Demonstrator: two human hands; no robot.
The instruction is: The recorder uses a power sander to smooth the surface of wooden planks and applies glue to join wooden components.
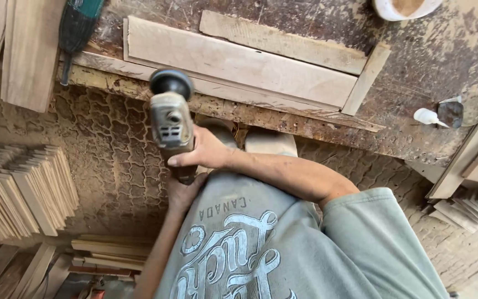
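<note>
Both my hands hold a dusty grey handheld power tool [171,119] with a round black end, in front of my grey printed shirt. My right hand [201,152] wraps around the tool's body from the right. My left hand [181,191] grips its lower end from below. The tool's black end reaches the near edge of a worn wooden workbench [416,66]. On the bench just beyond it lie flat pale wooden planks [239,61], stacked and overlapping.
A green power tool [78,22] lies at the bench's top left beside an upright board [29,50]. A white bowl [405,6] and a small white bottle [427,116] sit at the right. Stacks of thin wood strips [23,188] stand on the dusty floor at left.
</note>
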